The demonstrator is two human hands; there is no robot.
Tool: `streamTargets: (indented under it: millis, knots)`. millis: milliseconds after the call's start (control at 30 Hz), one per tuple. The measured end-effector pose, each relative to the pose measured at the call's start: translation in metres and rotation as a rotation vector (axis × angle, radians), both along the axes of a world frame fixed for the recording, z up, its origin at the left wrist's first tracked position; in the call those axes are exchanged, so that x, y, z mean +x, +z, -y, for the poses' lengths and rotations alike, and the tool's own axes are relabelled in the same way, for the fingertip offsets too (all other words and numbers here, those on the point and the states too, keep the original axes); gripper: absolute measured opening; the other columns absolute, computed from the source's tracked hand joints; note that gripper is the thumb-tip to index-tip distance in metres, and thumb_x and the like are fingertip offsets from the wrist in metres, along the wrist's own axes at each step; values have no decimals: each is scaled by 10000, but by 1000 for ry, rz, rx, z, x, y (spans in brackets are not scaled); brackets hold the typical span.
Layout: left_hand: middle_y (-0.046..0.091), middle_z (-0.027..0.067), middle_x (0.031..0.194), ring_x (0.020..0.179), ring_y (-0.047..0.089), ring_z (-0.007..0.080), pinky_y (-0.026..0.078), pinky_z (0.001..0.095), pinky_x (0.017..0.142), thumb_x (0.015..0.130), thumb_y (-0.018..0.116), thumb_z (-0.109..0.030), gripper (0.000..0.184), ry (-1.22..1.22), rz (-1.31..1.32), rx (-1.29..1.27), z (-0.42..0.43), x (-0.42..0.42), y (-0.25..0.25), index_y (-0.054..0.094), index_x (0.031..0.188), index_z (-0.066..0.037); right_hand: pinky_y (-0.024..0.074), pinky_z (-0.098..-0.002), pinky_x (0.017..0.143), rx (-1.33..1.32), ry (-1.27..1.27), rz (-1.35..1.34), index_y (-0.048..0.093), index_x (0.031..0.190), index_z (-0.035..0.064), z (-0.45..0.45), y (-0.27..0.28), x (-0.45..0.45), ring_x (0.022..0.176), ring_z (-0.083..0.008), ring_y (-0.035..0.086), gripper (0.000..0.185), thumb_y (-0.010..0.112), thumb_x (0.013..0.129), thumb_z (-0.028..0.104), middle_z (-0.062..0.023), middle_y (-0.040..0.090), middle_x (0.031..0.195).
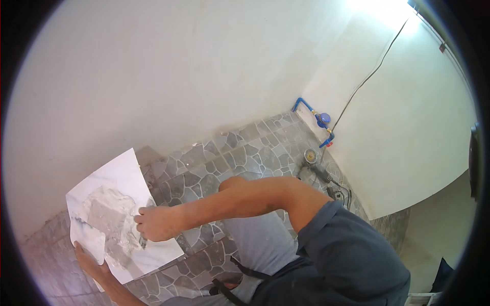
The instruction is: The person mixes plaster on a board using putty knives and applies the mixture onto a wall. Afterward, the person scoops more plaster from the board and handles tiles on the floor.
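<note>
A large white tile (124, 166) with grey marbling is tilted at the lower left, its middle smeared with pale, wet-looking paste (109, 214). My left hand (94, 263) grips its lower left edge, near a smooth white patch with a rounded corner; I cannot tell whether that patch is a separate piece. Over the paste's right side, my right hand (158, 223) is closed with its knuckles up. Whatever lies inside those fingers is hidden.
Stone-patterned floor tiles (252, 155) run along a pale wall (168, 76). An angle grinder (317, 166) with its cord lies near the corner on the right. Blue pipes with a water meter (322, 120) stand against the right wall, where a dark cable (368, 76) hangs.
</note>
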State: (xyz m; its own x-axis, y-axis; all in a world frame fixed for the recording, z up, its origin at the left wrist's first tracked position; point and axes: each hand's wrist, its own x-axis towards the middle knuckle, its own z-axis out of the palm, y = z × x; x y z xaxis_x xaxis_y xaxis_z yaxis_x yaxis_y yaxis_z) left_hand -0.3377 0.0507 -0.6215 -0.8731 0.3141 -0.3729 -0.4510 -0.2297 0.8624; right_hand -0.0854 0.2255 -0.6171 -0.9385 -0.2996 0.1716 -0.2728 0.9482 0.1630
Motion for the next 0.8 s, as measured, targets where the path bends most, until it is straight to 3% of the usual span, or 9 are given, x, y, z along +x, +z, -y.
streamTargets:
  millis: [67, 167, 267, 367, 467, 667, 767, 800]
  knots:
    - [586, 148, 1223, 1029, 630, 266, 548, 379, 828, 975, 515, -275, 454, -32, 46, 50, 0, 3, 3, 488, 1296, 44, 406, -334, 814, 13, -51, -120, 690, 767, 81, 2, 12, 2, 944, -213, 543, 148, 594, 771, 193, -19, 623, 856]
    - [587, 142, 1219, 1028, 630, 261, 546, 375, 827, 971, 520, -287, 450, 1, -63, 8, -1, 0, 1, 504, 1287, 33, 407, -337, 810, 2, -4, 59, 684, 783, 81, 1, -14, 3, 940, -218, 545, 145, 591, 773, 192, -24, 620, 851]
    - [588, 134, 1211, 1029, 629, 257, 543, 370, 824, 967, 525, -297, 449, -22, -3, 27, 0, 10, 12, 520, 1278, 27, 409, -339, 814, 5, -20, -7, 683, 802, 85, 0, 20, 3, 945, -221, 549, 147, 584, 781, 190, -24, 623, 861]
    - [589, 129, 1201, 1012, 632, 251, 541, 362, 812, 965, 527, -304, 451, 3, -24, -20, -2, 15, 23, 524, 1265, 33, 404, -341, 827, 13, -39, 31, 679, 788, 87, -1, -19, 0, 939, -218, 550, 143, 577, 788, 187, -25, 618, 852]
    - [592, 124, 1182, 988, 636, 242, 541, 353, 803, 960, 537, -308, 453, -18, -29, 16, 0, 15, 21, 524, 1257, 33, 407, -338, 826, -12, -33, 29, 674, 788, 87, 2, 12, 1, 945, -216, 552, 140, 575, 788, 185, -24, 619, 854]
    - [604, 117, 1153, 967, 639, 239, 542, 352, 803, 956, 544, -303, 438, -2, -38, 23, -4, 20, 27, 526, 1241, 29, 441, -374, 810, -29, -22, 17, 703, 741, 97, 2, -5, 0, 952, -232, 567, 158, 590, 781, 199, -37, 646, 866]
    - [605, 121, 1159, 973, 642, 244, 544, 359, 805, 957, 543, -293, 431, -39, -30, 68, 2, 6, 13, 521, 1239, 33, 437, -373, 806, -16, -19, -193, 703, 770, 96, 7, 0, -3, 940, -231, 565, 156, 587, 782, 199, -32, 643, 858]
    - [606, 124, 1162, 976, 642, 246, 545, 361, 807, 958, 544, -289, 431, -34, -33, 78, 2, 3, 8, 519, 1240, 35, 433, -370, 804, -25, -8, -135, 698, 770, 95, 9, -2, -1, 934, -228, 563, 152, 586, 781, 199, -31, 641, 855]
